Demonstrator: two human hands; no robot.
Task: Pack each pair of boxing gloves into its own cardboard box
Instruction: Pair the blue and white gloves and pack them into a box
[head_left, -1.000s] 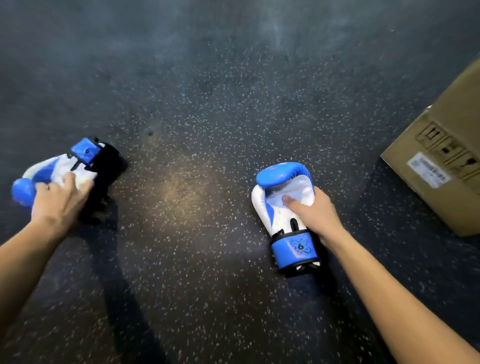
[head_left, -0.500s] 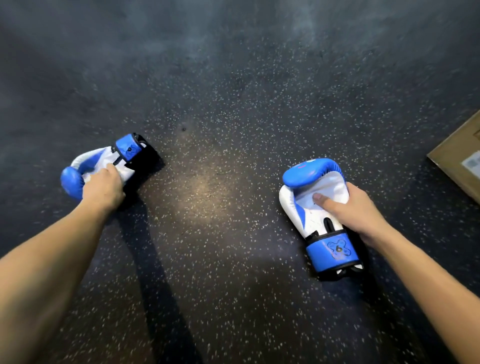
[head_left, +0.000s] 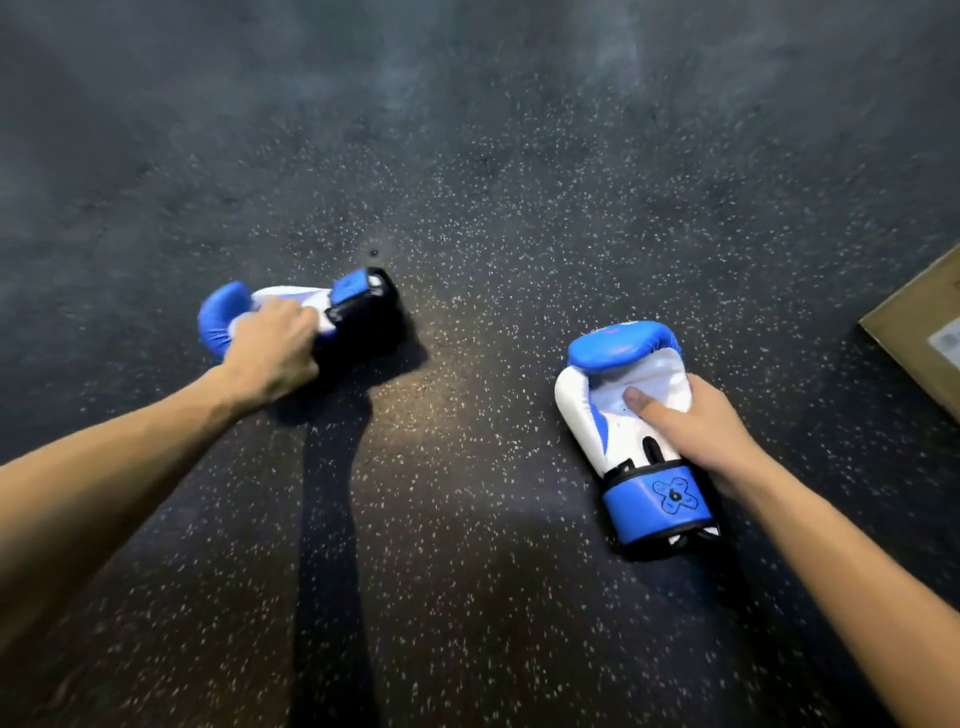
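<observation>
head view: a dark rubber floor flecked with pale specks (head_left: 493, 208) is seen from above, and everything shown is carried by it. left of the visible floor's middle, a blue and white padded boxing glove with a black cuff (head_left: 363, 325) is laid on its side, blue tip pointed left and cuff opening right. it is gripped from above by the left hand (head_left: 270, 353), whose fingers are curled over the white middle part. whether this glove is lifted clear of the floor cannot be told.

right of the middle and nearer the viewer, a second blue and white boxing glove with a blue wrist strap (head_left: 631, 452) is turned palm side up, rounded blue tip away, strap toward the viewer; a dark cross-shaped mark is printed on the strap. it is clasped along its right flank by the right hand (head_left: 711, 431), the thumb (head_left: 644, 402) pressed onto the white palm and the other fingers hidden behind the glove. the two gloves are set well apart.

at the right edge of the visible floor, a corner of a brown cardboard box (head_left: 914, 332) is shown, a white label (head_left: 948, 343) stuck on it, well apart from both gloves.
</observation>
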